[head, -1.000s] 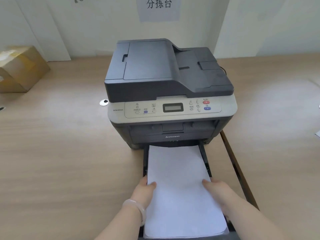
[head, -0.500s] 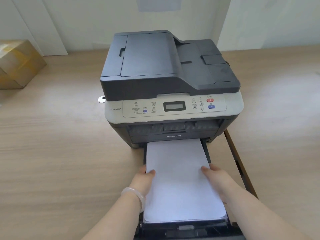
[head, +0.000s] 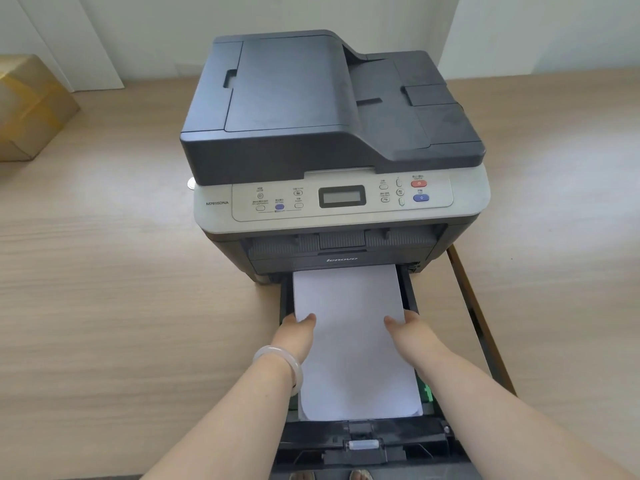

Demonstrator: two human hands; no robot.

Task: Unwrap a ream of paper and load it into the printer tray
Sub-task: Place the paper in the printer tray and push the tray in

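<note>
A white paper stack [head: 349, 341] lies in the pulled-out black tray [head: 363, 445] at the foot of the grey printer [head: 332, 140]. The stack's far end reaches under the printer's front. My left hand [head: 298, 332] grips the stack's left edge, thumb on top, fingers down the side. My right hand [head: 407, 329] holds the right edge the same way. A pale bangle sits on my left wrist. The tray's front guide and a green side tab [head: 426, 393] show beside the paper's near end.
The printer stands on a light wooden table [head: 121, 289]. A brown cardboard box [head: 31, 105] sits at the far left. A gap in the table surface [head: 478, 313] runs along the right of the tray. White wall panels stand behind.
Both hands have slid the paper stack away from me, deeper into the tray toward the printer. The tray's front guide is now uncovered. My head has moved closer and lower.
</note>
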